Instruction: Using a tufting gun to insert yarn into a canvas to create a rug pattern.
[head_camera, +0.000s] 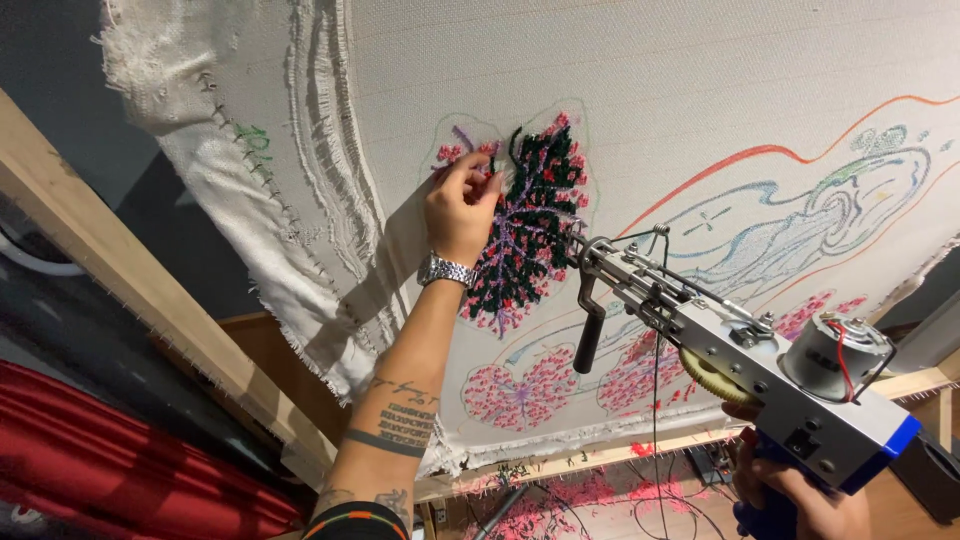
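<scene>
- The right hand (800, 495) sits lowest and nearest in the view, its fingers wrapped tight round the blue grip of the tufting gun (740, 350). The gun is tilted up, its needle end close to the cloth just right of the dark tufted patch, though whether the needle touches cannot be told.
- A black front handle (590, 335) hangs free under the gun's nose, with no hand on it.
- Thin yarn (655, 400) runs down from the gun towards pink scraps on the floor (600, 495).
- The left hand (462, 205), a metal watch (446, 269) at the wrist, reaches up to the stretched backing cloth (700, 60); its fingers are pinched together at the top left edge of the dark green and pink tufted patch (530, 225), seemingly on a loose strand or tuft.
- The step in hand looks like tidying or checking the pile between gun passes. A next move would call for the left hand coming clear of the needle's path before the gun presses in.
- Open room: bare cloth lies above and to the right, crossed by drawn orange and blue outlines (800, 200).
- Edges: the wooden frame (120, 270) runs along the left and bottom, with frayed, stitched cloth folds (290, 200) beside it, close to the left forearm.
</scene>
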